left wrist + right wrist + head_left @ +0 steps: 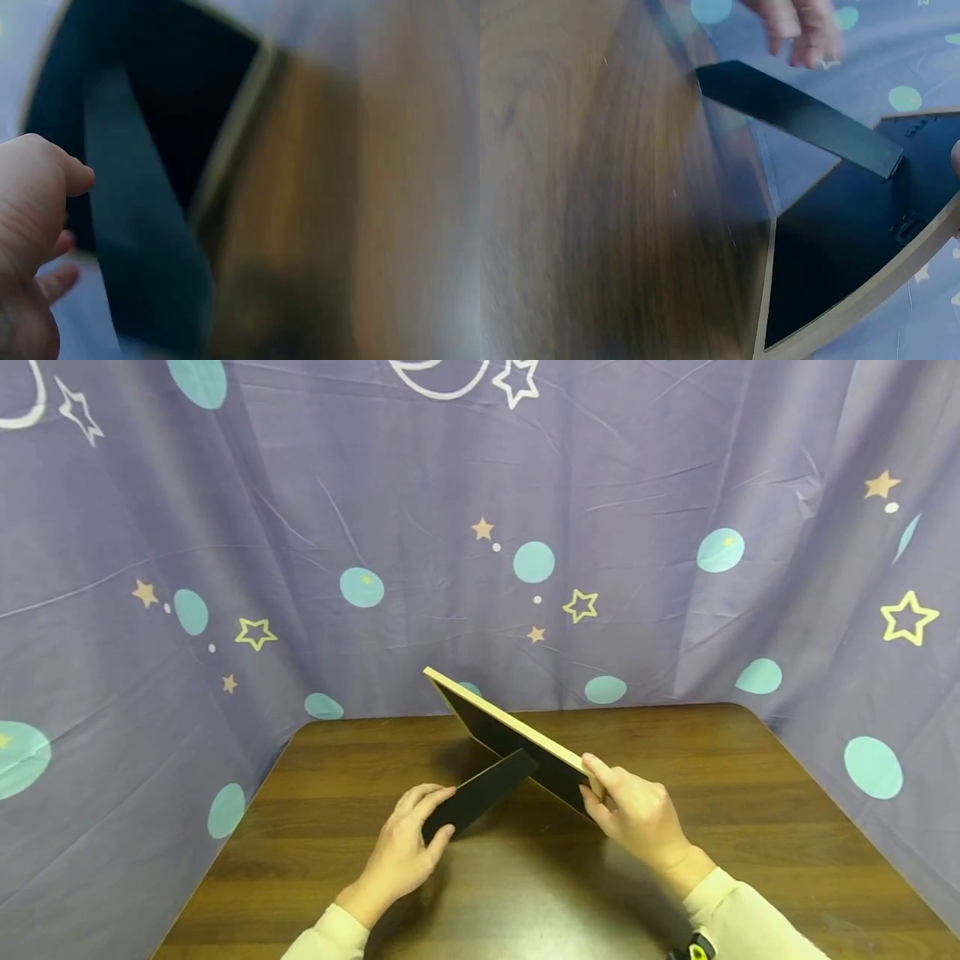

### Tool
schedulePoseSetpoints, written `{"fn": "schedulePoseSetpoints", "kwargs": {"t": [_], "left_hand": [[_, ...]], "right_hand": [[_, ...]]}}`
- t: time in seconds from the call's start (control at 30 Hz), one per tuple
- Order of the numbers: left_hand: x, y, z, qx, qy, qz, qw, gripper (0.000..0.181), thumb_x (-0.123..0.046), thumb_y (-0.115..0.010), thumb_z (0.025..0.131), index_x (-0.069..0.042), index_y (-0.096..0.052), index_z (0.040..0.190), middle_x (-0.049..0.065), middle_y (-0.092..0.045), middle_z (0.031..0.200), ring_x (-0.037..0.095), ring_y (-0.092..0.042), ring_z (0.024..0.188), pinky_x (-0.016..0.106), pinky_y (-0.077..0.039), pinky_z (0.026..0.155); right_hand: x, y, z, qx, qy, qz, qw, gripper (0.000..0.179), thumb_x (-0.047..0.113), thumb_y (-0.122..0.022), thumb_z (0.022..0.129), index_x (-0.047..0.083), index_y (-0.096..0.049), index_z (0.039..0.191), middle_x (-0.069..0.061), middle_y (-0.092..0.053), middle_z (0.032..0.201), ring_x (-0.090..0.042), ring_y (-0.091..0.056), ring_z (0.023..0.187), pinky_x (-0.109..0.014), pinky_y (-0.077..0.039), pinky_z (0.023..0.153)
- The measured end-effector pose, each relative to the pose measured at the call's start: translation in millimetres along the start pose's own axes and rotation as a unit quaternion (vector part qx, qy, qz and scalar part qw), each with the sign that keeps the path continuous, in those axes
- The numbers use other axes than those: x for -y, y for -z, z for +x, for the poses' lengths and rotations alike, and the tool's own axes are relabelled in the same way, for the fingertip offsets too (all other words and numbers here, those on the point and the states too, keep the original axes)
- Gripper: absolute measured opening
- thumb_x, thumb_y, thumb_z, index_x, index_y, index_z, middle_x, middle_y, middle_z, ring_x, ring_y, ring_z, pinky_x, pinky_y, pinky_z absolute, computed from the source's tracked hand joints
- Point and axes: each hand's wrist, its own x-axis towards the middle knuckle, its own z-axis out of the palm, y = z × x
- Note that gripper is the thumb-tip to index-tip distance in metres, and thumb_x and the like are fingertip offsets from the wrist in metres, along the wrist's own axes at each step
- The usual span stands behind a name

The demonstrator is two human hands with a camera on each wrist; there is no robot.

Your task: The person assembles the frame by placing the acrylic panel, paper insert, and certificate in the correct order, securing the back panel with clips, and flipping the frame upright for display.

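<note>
A picture frame (480,720) with a pale wooden border and black back is held tilted over the table, its back facing me. From the back juts a black easel leg (483,793), swung out toward my left. My right hand (641,818) grips the frame's right end between thumb and fingers. Around the free end of the leg my left hand (405,839) has its thumb and fingers spread. In the right wrist view a gap shows between the left fingers (806,37) and the leg (802,116). A small metal hanger (909,227) sits on the frame's back.
The brown wood-grain table (315,793) extends under both hands. A purple curtain (450,485) with stars and blue dots hangs behind it and along both sides. On the right wrist is a dark band with a yellow-green part (701,948).
</note>
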Motion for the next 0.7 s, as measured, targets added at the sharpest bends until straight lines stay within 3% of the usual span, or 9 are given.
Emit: {"fn": "schedulePoseSetpoints", "kwargs": {"t": [0.1, 0.17, 0.3, 0.4, 0.53, 0.7], "left_hand": [[-42.0, -3.6, 18.0, 0.012, -0.043, -0.062, 0.9971, 0.059, -0.011, -0.072, 0.086, -0.009, -0.047, 0.14, 0.004, -0.06, 0.121, 0.021, -0.059, 0.107, 0.033, -0.054, 0.081], [-65.6, -8.7, 28.1, 0.028, -0.054, -0.107, 0.9924, 0.064, -0.017, -0.069, 0.09, -0.01, -0.038, 0.146, 0.006, -0.06, 0.121, 0.022, -0.061, 0.104, 0.032, -0.055, 0.078], [-97.3, -20.4, 38.0, 0.024, -0.06, -0.121, 0.9905, 0.076, -0.034, -0.064, 0.093, -0.014, -0.023, 0.153, 0.01, -0.06, 0.124, 0.022, -0.063, 0.104, 0.034, -0.055, 0.081], [-109.1, -28.3, 38.4, -0.012, -0.067, -0.095, 0.9932, 0.079, -0.042, -0.064, 0.092, -0.011, -0.023, 0.153, 0.012, -0.06, 0.125, 0.022, -0.064, 0.102, 0.032, -0.056, 0.077], [-115.5, -35.9, 37.7, -0.069, -0.072, -0.058, 0.9933, 0.074, -0.04, -0.068, 0.089, -0.01, -0.034, 0.148, 0.011, -0.062, 0.123, 0.02, -0.064, 0.097, 0.031, -0.056, 0.073], [-118.9, -38.9, 38.3, -0.119, -0.056, -0.057, 0.9897, 0.072, -0.035, -0.076, 0.082, -0.009, -0.043, 0.141, 0.01, -0.063, 0.116, 0.023, -0.065, 0.093, 0.031, -0.056, 0.074]], "right_hand": [[5.5, -0.7, 1.6, 0.014, 0.0, 0.013, 0.9998, 0.038, 0.016, -0.06, 0.09, -0.008, -0.059, 0.12, 0.005, -0.053, 0.065, -0.004, -0.042, 0.05, -0.015, -0.038, 0.04], [10.5, -2.1, 2.3, 0.028, -0.007, 0.031, 0.9991, 0.042, 0.019, -0.06, 0.093, -0.01, -0.056, 0.123, 0.004, -0.056, 0.067, -0.005, -0.048, 0.051, -0.015, -0.043, 0.044], [23.0, -6.2, 1.9, 0.063, -0.031, 0.085, 0.9939, 0.051, 0.027, -0.061, 0.095, -0.011, -0.051, 0.127, 0.001, -0.062, 0.072, -0.01, -0.06, 0.058, -0.017, -0.052, 0.055], [32.4, -8.0, 0.6, 0.075, -0.049, 0.118, 0.9889, 0.05, 0.029, -0.062, 0.095, -0.009, -0.053, 0.126, -0.002, -0.065, 0.079, -0.011, -0.063, 0.062, -0.019, -0.054, 0.059], [42.2, -6.1, -1.6, 0.071, -0.077, 0.154, 0.9825, 0.044, 0.028, -0.059, 0.096, -0.008, -0.057, 0.121, -0.004, -0.068, 0.086, -0.012, -0.065, 0.068, -0.021, -0.054, 0.061], [53.5, -6.2, -1.9, 0.056, -0.107, 0.202, 0.9719, 0.038, 0.025, -0.056, 0.098, -0.009, -0.06, 0.116, -0.01, -0.07, 0.093, -0.015, -0.067, 0.071, -0.021, -0.054, 0.061]]}}
